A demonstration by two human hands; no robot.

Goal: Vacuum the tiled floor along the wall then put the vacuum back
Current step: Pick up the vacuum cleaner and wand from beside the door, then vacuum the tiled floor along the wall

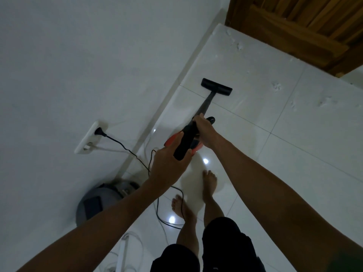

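Both forearms reach forward, left hand (169, 165) and right hand (204, 130) fingers gripping the vacuum (186, 140) (nozzle on tile).

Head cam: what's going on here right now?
A person is vacuuming a white tiled floor with both bare hands on a small black-and-orange vacuum. The left hand grips the rear handle, the right hand holds the tube further forward. The black floor nozzle sits flat on the tiles close to the wall, short of the wooden door. The cord runs from a wall socket and trails past the bare feet. A round grey appliance stands by the wall.
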